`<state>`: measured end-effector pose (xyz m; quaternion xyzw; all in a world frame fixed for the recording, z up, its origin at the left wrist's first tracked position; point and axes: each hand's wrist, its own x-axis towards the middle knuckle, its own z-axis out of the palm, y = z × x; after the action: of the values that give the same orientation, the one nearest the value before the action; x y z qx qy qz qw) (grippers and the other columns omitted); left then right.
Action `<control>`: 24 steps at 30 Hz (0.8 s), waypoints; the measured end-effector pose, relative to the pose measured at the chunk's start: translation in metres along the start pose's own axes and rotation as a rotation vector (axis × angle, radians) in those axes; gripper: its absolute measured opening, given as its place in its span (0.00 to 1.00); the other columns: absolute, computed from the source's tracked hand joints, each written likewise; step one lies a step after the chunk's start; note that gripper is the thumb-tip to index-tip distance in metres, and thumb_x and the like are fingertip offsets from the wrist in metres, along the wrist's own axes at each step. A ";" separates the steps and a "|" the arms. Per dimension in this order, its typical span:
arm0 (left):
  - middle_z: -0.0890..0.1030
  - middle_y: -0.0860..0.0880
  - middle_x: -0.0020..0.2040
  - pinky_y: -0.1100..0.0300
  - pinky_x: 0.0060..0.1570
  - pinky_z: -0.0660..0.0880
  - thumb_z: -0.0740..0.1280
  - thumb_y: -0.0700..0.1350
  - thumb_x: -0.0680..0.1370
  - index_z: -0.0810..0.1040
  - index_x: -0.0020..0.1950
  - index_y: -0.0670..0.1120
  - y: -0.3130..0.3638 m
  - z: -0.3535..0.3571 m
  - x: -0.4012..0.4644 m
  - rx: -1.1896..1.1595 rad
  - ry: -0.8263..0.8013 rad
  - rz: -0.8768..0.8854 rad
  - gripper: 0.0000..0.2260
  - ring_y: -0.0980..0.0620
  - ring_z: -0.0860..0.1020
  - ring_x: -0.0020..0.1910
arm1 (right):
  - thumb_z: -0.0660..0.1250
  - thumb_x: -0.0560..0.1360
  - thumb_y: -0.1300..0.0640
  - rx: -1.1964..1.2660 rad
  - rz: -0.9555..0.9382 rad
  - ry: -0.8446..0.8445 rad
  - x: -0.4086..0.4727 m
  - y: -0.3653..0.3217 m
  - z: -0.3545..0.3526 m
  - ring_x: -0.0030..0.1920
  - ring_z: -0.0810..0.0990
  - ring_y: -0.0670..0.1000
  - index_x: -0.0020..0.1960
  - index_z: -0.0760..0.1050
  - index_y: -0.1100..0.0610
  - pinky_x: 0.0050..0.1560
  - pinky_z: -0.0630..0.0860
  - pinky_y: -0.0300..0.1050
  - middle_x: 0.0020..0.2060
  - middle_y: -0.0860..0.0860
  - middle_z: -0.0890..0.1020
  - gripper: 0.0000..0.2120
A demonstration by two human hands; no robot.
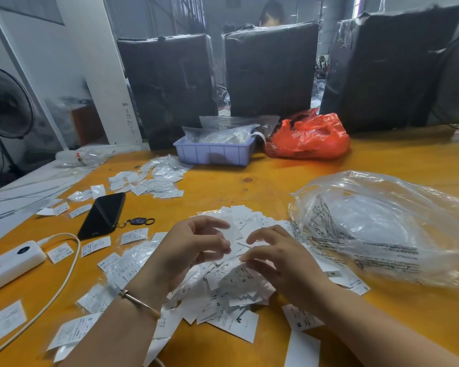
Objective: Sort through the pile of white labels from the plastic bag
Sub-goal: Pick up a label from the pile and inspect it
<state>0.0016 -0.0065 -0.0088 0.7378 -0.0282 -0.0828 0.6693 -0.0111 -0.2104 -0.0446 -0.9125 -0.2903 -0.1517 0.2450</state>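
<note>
Low in the centre of the frame the pile of white labels lies heaped on the orange table, and both hands work over its top. The left hand, a thin bracelet on its wrist, hovers with fingers curled loosely; whether it pinches a label cannot be told. The right hand has its fingers bent down, the tips seeming to pinch the edge of a label at the heap's crest. The loose labels lie directly under and between the fingertips, slightly nearer the right hand, so the next pick likely falls to it; they point every way, with no common long axis. Just right of the pile, mid-frame, sits the clear plastic bag, crumpled and mouth toward the pile. Left of the hands lie scattered labels, a white power bank and a black phone. Farther back, a second spread of labels, then a lilac tray and a red bag.
</note>
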 end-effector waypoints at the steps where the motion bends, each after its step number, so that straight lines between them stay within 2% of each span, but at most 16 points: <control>1: 0.84 0.45 0.38 0.60 0.39 0.80 0.74 0.32 0.70 0.84 0.50 0.43 0.000 0.000 -0.001 -0.008 -0.011 -0.002 0.11 0.47 0.84 0.40 | 0.66 0.77 0.52 0.013 0.008 0.016 0.000 0.000 -0.001 0.62 0.71 0.48 0.52 0.84 0.49 0.55 0.71 0.43 0.59 0.47 0.78 0.08; 3: 0.85 0.44 0.41 0.60 0.39 0.80 0.75 0.35 0.70 0.86 0.47 0.44 0.001 0.001 -0.001 -0.010 -0.020 0.003 0.08 0.46 0.85 0.41 | 0.69 0.76 0.54 0.105 0.069 0.048 -0.002 0.001 -0.002 0.61 0.70 0.45 0.48 0.84 0.48 0.56 0.69 0.37 0.57 0.45 0.78 0.06; 5: 0.86 0.43 0.42 0.61 0.38 0.80 0.75 0.39 0.70 0.87 0.45 0.44 0.003 0.003 -0.002 -0.010 -0.020 0.025 0.05 0.46 0.85 0.42 | 0.72 0.73 0.59 0.296 0.168 0.105 -0.002 0.001 -0.006 0.57 0.72 0.42 0.43 0.85 0.47 0.54 0.69 0.33 0.54 0.44 0.78 0.07; 8: 0.86 0.42 0.45 0.61 0.38 0.80 0.70 0.41 0.75 0.87 0.46 0.45 0.005 0.003 -0.004 -0.015 -0.025 0.071 0.05 0.48 0.85 0.43 | 0.70 0.70 0.71 0.661 0.297 0.216 -0.002 0.001 -0.012 0.48 0.79 0.47 0.40 0.85 0.53 0.49 0.79 0.48 0.45 0.49 0.81 0.14; 10: 0.86 0.42 0.46 0.62 0.39 0.80 0.69 0.43 0.76 0.87 0.47 0.45 0.005 0.004 -0.005 -0.001 -0.050 0.103 0.07 0.48 0.85 0.43 | 0.66 0.71 0.74 0.820 0.367 0.284 -0.001 0.001 -0.017 0.43 0.82 0.52 0.40 0.85 0.56 0.43 0.81 0.49 0.40 0.52 0.84 0.16; 13: 0.86 0.42 0.46 0.62 0.40 0.80 0.66 0.44 0.77 0.87 0.48 0.44 0.004 0.007 -0.008 0.038 -0.084 0.148 0.09 0.48 0.85 0.43 | 0.63 0.72 0.72 0.879 0.460 0.310 -0.002 0.003 -0.020 0.38 0.81 0.51 0.41 0.85 0.55 0.38 0.78 0.39 0.37 0.52 0.85 0.17; 16: 0.86 0.42 0.42 0.62 0.38 0.80 0.69 0.50 0.72 0.87 0.45 0.44 0.004 0.010 -0.010 0.094 -0.098 0.191 0.12 0.48 0.85 0.39 | 0.61 0.74 0.69 0.900 0.524 0.322 -0.001 0.006 -0.023 0.39 0.80 0.51 0.42 0.85 0.55 0.42 0.77 0.40 0.38 0.52 0.85 0.16; 19: 0.85 0.42 0.37 0.63 0.34 0.78 0.72 0.50 0.70 0.87 0.43 0.41 0.004 0.013 -0.011 0.142 -0.115 0.223 0.12 0.50 0.83 0.35 | 0.68 0.74 0.58 0.907 0.412 0.257 -0.001 0.000 -0.026 0.39 0.81 0.45 0.43 0.84 0.55 0.41 0.76 0.33 0.38 0.49 0.85 0.06; 21: 0.84 0.41 0.35 0.63 0.33 0.76 0.74 0.49 0.70 0.86 0.40 0.39 0.002 0.016 -0.012 0.192 -0.148 0.248 0.12 0.50 0.82 0.32 | 0.70 0.70 0.49 0.890 0.313 0.168 -0.003 -0.003 -0.025 0.41 0.83 0.44 0.46 0.84 0.56 0.44 0.78 0.36 0.39 0.50 0.86 0.12; 22: 0.84 0.42 0.34 0.63 0.32 0.75 0.75 0.48 0.70 0.85 0.39 0.38 0.002 0.019 -0.012 0.216 -0.170 0.257 0.12 0.51 0.81 0.32 | 0.70 0.69 0.48 0.867 0.279 0.135 -0.003 -0.005 -0.024 0.42 0.84 0.46 0.47 0.84 0.57 0.45 0.79 0.40 0.40 0.50 0.86 0.14; 24: 0.83 0.43 0.32 0.64 0.32 0.75 0.75 0.48 0.70 0.85 0.38 0.39 0.001 0.022 -0.014 0.241 -0.208 0.265 0.11 0.51 0.80 0.31 | 0.71 0.71 0.51 0.841 0.232 0.116 -0.004 -0.010 -0.023 0.44 0.85 0.51 0.47 0.84 0.60 0.48 0.81 0.49 0.40 0.52 0.86 0.12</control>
<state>-0.0152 -0.0264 -0.0089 0.7899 -0.2034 -0.0657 0.5747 -0.0231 -0.2169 -0.0238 -0.7498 -0.2083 -0.0430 0.6265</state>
